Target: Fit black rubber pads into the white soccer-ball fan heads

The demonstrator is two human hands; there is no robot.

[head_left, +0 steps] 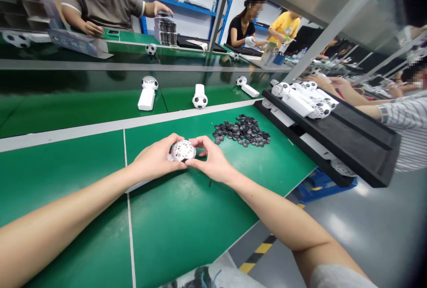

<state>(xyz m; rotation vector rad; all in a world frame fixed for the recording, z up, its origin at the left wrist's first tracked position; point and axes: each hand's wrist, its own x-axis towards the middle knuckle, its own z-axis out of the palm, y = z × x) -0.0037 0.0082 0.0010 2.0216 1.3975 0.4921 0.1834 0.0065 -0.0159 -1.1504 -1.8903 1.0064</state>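
Between my two hands, just over the green worktop [173, 217], is a white handheld fan [184, 150] with a round, openwork head. My left hand [156, 156] is wrapped round the head's left side, with a bit of the white handle showing below the wrist. On the right side, the thumb and fingers of my right hand [210, 159] press against the rim of the head. Whether that hand also pinches a small part cannot be made out. A heap of small black pieces [243, 130] lies beyond my right hand.
Fans with football-patterned heads, such as one white fan [200, 96], lie on the green conveyor belt [83, 96] ahead. Stacked black trays [363, 141] bearing several fans jut over the table's right edge. Co-workers sit across the belt, and a striped sleeve [403, 112] is at right.
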